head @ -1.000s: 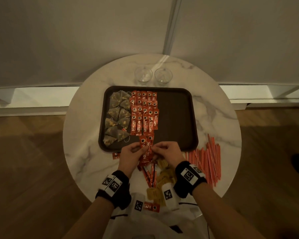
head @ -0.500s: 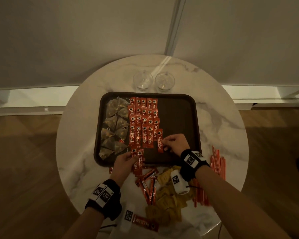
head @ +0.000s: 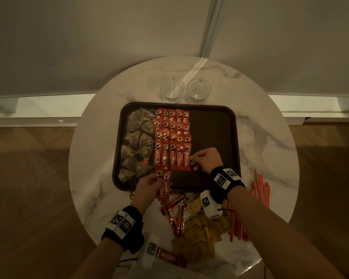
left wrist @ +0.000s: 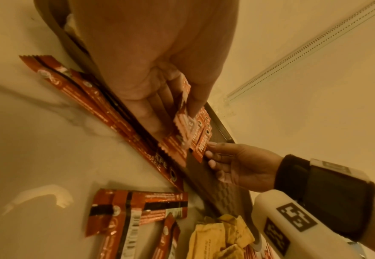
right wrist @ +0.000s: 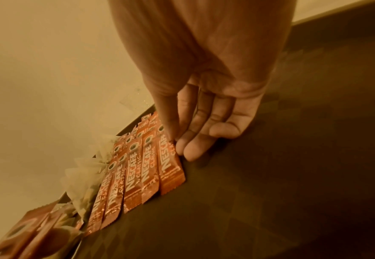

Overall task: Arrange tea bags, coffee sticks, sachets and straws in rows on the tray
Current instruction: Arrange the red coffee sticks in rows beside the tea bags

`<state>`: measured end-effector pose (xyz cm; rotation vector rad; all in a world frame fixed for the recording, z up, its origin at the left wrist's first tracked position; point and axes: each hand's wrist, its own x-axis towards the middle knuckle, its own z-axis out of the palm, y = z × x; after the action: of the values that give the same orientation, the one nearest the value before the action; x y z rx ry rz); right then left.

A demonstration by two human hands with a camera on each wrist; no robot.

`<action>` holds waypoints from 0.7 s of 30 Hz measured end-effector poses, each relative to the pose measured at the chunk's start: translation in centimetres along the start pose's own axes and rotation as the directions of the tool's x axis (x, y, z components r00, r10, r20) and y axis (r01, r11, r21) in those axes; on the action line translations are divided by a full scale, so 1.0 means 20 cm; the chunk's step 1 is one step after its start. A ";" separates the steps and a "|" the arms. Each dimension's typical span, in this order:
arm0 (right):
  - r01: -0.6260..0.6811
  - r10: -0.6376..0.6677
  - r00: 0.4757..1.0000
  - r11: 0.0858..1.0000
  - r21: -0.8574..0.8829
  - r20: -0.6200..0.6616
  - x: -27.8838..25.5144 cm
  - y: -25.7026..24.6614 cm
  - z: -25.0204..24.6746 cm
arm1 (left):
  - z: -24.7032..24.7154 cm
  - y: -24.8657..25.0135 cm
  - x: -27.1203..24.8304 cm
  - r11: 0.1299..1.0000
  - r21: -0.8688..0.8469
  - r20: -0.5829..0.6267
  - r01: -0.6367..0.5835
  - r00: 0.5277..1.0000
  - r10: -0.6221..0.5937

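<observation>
A dark brown tray (head: 214,137) lies on a round marble table (head: 93,162). Pyramid tea bags (head: 137,143) fill its left column. Beside them red coffee sticks (head: 171,135) lie in overlapping rows. My right hand (head: 201,160) rests on the tray, thumb and straight fingertips (right wrist: 188,150) touching the right edge of the front row's last stick (right wrist: 171,171). At the tray's front edge my left hand (head: 149,184) grips a bundle of coffee sticks (head: 163,190) between thumb and fingers (left wrist: 151,113). The tray's right half is bare.
In front of the tray lie loose long coffee sticks (head: 175,214), a heap of yellow sachets (head: 199,232) and, to the right, orange straws (head: 260,188). Two glasses (head: 172,89) (head: 198,89) stand behind the tray. One large stick (head: 171,258) lies at the near table edge.
My right hand carried one stick from the bundle onto the tray and set it at the right end of the front row. The left hand kept the bundle at the tray's front edge.
</observation>
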<state>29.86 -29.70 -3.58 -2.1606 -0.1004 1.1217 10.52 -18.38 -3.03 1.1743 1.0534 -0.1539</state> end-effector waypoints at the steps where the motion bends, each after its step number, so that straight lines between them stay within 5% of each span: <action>1: -0.003 0.003 1.000 1.000 0.005 -0.002 0.00 0.00 0.00 | 0.00 0.01 0.00 1.000 0.007 0.000 -0.012 1.000 0.012; 10: 0.085 -0.078 0.994 0.992 0.091 -0.083 -0.12 -0.01 0.01 | -0.02 0.07 0.00 0.996 -0.045 -0.054 -0.078 0.996 0.075; 16: 0.190 -0.198 0.962 0.980 0.059 0.187 -0.30 0.02 0.27 | -0.07 0.10 0.02 0.989 0.041 -0.082 -0.145 0.986 0.148; 21: 0.188 -0.212 0.964 0.970 0.157 0.158 -0.29 0.00 0.38 | -0.12 0.14 0.03 0.977 0.125 -0.078 -0.170 0.980 0.181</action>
<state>20.58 -27.77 -2.46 -1.8798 -0.3033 1.1606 11.01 -15.05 -1.58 1.3859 1.0232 -0.0256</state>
